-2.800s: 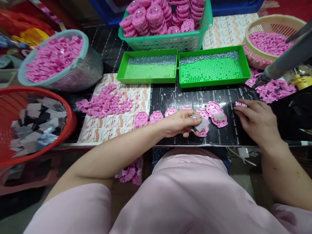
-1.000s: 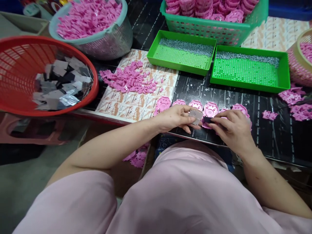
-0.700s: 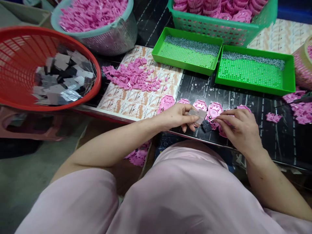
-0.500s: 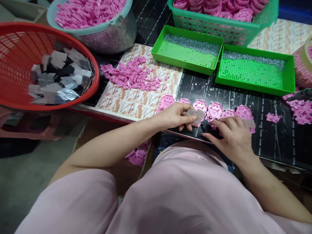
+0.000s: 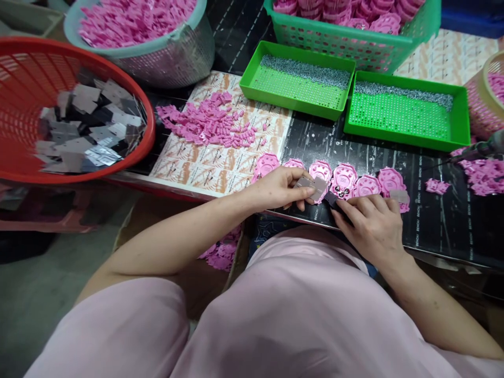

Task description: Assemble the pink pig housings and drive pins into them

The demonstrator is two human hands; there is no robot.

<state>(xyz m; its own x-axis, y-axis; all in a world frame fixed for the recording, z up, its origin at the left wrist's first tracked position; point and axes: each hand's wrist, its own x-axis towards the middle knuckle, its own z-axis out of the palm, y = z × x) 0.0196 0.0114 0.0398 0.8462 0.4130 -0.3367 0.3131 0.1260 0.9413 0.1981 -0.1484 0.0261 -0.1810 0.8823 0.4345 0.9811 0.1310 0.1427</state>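
Note:
My left hand (image 5: 277,189) pinches a small stack of grey square pieces (image 5: 311,184) just above the table's front edge. My right hand (image 5: 368,220) lies beside it, fingers curled on a small dark square piece (image 5: 329,199) on the black mat. Behind both hands runs a row of pink paw-shaped plastic parts (image 5: 345,179); one holds small metal balls, and the rightmost one (image 5: 390,181) has a grey square on it.
A red basket (image 5: 129,94) of grey and black squares sits at left, a grey bowl (image 5: 177,50) of pink bits behind it. Loose pink bits (image 5: 208,123) lie on a patterned sheet. Two green trays (image 5: 299,84) (image 5: 405,113) with metal pins, a green basket (image 5: 354,44), a tan basket (image 5: 482,100).
My right hand has pulled back from the pink parts toward the table's front edge and now covers the dark square. My left hand has kept its grey stack in place.

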